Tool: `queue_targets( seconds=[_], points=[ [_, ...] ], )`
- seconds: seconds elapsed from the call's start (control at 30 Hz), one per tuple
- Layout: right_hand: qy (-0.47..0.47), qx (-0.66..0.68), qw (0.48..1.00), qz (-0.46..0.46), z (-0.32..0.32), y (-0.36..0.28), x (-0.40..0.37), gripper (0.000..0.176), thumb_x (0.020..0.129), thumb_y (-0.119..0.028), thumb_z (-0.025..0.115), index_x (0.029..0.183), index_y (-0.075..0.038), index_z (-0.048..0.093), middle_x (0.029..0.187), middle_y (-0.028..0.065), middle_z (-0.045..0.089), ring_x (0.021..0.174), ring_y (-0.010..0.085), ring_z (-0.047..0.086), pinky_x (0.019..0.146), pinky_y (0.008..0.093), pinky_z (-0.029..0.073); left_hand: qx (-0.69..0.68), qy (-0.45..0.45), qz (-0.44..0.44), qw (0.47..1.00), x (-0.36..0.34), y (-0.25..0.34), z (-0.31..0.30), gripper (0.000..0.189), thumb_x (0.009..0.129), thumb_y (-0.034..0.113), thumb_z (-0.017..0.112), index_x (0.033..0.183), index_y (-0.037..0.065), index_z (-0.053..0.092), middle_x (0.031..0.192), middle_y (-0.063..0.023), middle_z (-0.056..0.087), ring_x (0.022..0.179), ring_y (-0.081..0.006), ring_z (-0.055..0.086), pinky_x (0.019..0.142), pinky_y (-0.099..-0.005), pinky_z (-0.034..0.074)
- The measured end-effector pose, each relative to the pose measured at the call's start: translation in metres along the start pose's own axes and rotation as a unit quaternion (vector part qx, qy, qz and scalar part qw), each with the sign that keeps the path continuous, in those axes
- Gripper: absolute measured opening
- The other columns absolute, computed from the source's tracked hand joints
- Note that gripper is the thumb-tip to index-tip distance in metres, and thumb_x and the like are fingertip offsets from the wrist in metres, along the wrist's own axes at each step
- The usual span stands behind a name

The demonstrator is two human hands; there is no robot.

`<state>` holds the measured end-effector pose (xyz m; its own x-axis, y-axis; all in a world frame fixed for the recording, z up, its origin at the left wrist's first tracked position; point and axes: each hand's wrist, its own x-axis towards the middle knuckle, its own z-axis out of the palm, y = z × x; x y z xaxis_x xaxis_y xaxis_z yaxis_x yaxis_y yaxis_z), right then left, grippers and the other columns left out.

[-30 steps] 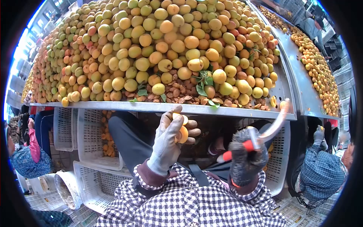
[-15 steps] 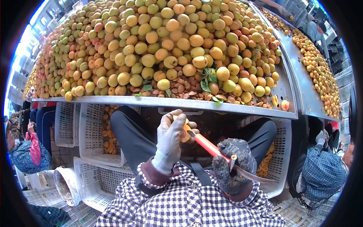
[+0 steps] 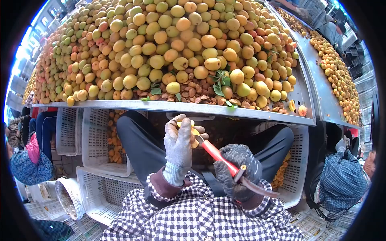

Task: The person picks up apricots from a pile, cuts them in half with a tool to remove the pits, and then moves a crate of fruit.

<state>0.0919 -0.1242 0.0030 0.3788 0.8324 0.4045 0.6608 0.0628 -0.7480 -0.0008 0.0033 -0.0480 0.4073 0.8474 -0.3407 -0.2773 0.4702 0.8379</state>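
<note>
My left hand, in a light grey glove stained at the fingers, pinches a yellow-orange apricot between thumb and fingers, just below the table edge. Wrapped in a dark, fuzzy glove, my right hand grips a red-handled tool. Its metal tip is right at the apricot, beside my left fingers. From under the right hand a curved strip sticks out toward the lower right; its link to the handle is hidden. A great heap of whole apricots lies on the metal table ahead.
Loose pits and leaves lie near the table's front edge. White plastic crates flank my legs, with apricot halves inside. A white bucket stands at left. People sit on either side, one in a blue checked shirt.
My right hand has shifted left and slightly up, and the red handle now slopes more steeply. My left hand has moved a little left and up, still with the apricot.
</note>
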Motion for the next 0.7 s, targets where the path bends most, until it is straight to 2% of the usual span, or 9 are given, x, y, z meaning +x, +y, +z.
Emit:
queue_targets(
  seconds=[0.2, 0.27, 0.33, 0.4, 0.47, 0.53, 0.63, 0.67, 0.7],
  points=[
    [-0.086, 0.176, 0.954, 0.228, -0.009, 0.013, 0.007, 0.026, 0.079, -0.018, 0.073, 0.098, -0.002, 0.065, 0.082, 0.0147, 0.064, 0.07, 0.0271, 0.067, 0.062, 0.0317, 0.053, 0.109, -0.048, -0.056, 0.991, 0.0, 0.012, -0.008, 0.043, 0.095, 0.04, 0.05, 0.113, 0.001, 0.044, 0.079, -0.0121, 0.065, 0.061, -0.0143, 0.064, 0.048, -0.0215, 0.05],
    [-0.113, 0.166, 0.954, 0.224, -0.01, 0.013, 0.018, 0.025, 0.084, -0.016, 0.069, 0.101, 0.001, 0.064, 0.084, 0.0141, 0.065, 0.068, 0.0237, 0.067, 0.059, 0.03, 0.054, 0.148, -0.056, -0.051, 0.986, 0.003, 0.01, -0.008, 0.042, 0.095, 0.041, 0.048, 0.109, 0.002, 0.048, 0.078, -0.0094, 0.066, 0.057, -0.0112, 0.061, 0.043, -0.0188, 0.044],
    [-0.07, 0.341, 0.899, 0.266, -0.003, 0.03, 0.02, 0.022, 0.088, -0.011, 0.064, 0.104, 0.004, 0.063, 0.089, 0.0127, 0.064, 0.068, 0.0194, 0.067, 0.057, 0.027, 0.055, 0.141, -0.081, -0.041, 0.986, 0.008, 0.01, -0.011, 0.039, 0.095, 0.039, 0.05, 0.107, 0.002, 0.05, 0.077, -0.0103, 0.065, 0.055, -0.0108, 0.06, 0.043, -0.0195, 0.043],
    [-0.096, 0.359, 0.886, 0.276, 0.003, 0.043, 0.024, 0.02, 0.09, -0.008, 0.061, 0.105, 0.005, 0.062, 0.092, 0.0118, 0.063, 0.068, 0.0151, 0.065, 0.056, 0.024, 0.056, 0.149, -0.113, -0.068, 0.98, 0.011, 0.006, -0.013, 0.037, 0.095, 0.037, 0.05, 0.105, 0.001, 0.051, 0.073, -0.0105, 0.064, 0.053, -0.0102, 0.058, 0.042, -0.0209, 0.042],
    [-0.077, 0.413, 0.817, 0.394, 0.01, 0.044, 0.028, 0.02, 0.09, -0.009, 0.062, 0.104, 0.005, 0.062, 0.092, 0.0119, 0.063, 0.066, 0.0139, 0.064, 0.056, 0.0238, 0.056, 0.159, -0.123, -0.052, 0.978, 0.02, 0.003, -0.017, 0.035, 0.096, 0.036, 0.049, 0.102, 0.001, 0.053, 0.071, -0.0104, 0.062, 0.052, -0.0101, 0.056, 0.042, -0.0218, 0.041],
    [-0.083, 0.333, 0.86, 0.377, 0.02, 0.032, 0.028, 0.018, 0.089, -0.01, 0.063, 0.101, 0.004, 0.063, 0.091, 0.0091, 0.063, 0.067, 0.0127, 0.063, 0.054, 0.0244, 0.054, 0.084, -0.135, -0.167, 0.973, 0.029, 0.004, -0.022, 0.043, 0.097, 0.043, 0.045, 0.106, 0.002, 0.055, 0.069, -0.008, 0.06, 0.048, -0.0107, 0.053, 0.043, -0.0208, 0.042],
    [-0.059, 0.115, 0.99, 0.048, 0.044, 0.028, 0.014, 0.022, 0.084, -0.009, 0.067, 0.101, 0.002, 0.063, 0.085, 0.0138, 0.063, 0.067, 0.0204, 0.064, 0.054, 0.0287, 0.053, 0.103, -0.065, -0.191, 0.974, 0.035, -0.002, -0.014, 0.048, 0.094, 0.047, 0.049, 0.101, 0.0, 0.055, 0.067, -0.0077, 0.06, 0.046, -0.0106, 0.052, 0.044, -0.0211, 0.043],
    [-0.078, -0.001, 0.993, -0.088, 0.044, 0.026, 0.016, 0.024, 0.081, -0.009, 0.068, 0.101, 0.002, 0.062, 0.083, 0.0161, 0.062, 0.067, 0.0238, 0.064, 0.054, 0.0308, 0.053, 0.11, -0.02, -0.191, 0.975, 0.035, -0.001, -0.009, 0.049, 0.094, 0.049, 0.05, 0.099, 0.0, 0.055, 0.066, -0.0079, 0.059, 0.046, -0.0109, 0.051, 0.044, -0.0209, 0.043],
    [-0.15, -0.006, 0.986, -0.07, 0.04, 0.021, 0.017, 0.028, 0.078, -0.011, 0.069, 0.101, 0.003, 0.062, 0.083, 0.019, 0.061, 0.069, 0.0286, 0.063, 0.056, 0.0347, 0.054, 0.049, 0.004, -0.199, 0.979, 0.038, -0.006, -0.011, 0.05, 0.092, 0.05, 0.053, 0.097, 0.0, 0.054, 0.065, -0.0075, 0.058, 0.047, -0.012, 0.053, 0.044, -0.0214, 0.044]
  ],
)
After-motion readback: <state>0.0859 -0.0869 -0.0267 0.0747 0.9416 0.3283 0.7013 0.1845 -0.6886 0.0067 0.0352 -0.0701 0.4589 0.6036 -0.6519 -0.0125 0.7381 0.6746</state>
